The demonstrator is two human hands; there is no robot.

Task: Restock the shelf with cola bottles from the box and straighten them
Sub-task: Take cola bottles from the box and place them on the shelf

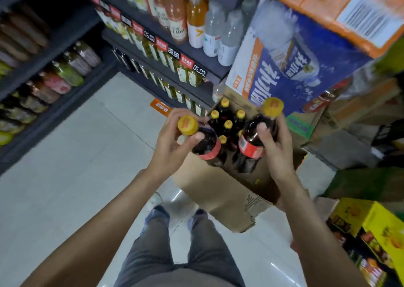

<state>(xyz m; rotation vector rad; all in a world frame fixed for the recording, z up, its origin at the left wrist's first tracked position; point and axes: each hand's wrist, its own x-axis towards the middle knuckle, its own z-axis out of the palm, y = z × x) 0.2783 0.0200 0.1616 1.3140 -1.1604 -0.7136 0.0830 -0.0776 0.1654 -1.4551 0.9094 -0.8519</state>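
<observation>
Two cola bottles are held up over the open cardboard box (229,190), one in each hand. The left hand (172,146) curls its fingers around the neck and shoulder of the left cola bottle (204,143), thumb pressed against the dark plastic just below the yellow cap (188,125); the bottle leans away from the palm, its red label facing down toward the box. The right hand (276,149) wraps the body of the right cola bottle (254,137), fingers on the far side and thumb laid across the near side above the red label, with its yellow cap (272,106) standing above the knuckles. Between and just beyond the two hands, more yellow-capped cola bottles (227,123) stand upright in the box, which sits on the pale tiled floor (76,166) in front of the person's grey trousers and shoes. Beyond the left hand run dark shelves (161,52) stocked with green-tea and juice bottles and red price tags. Past the right hand a blue drinks carton (290,68) rests on stacked boxes, and yellow cartons (371,230) sit to the right of the right forearm.
</observation>
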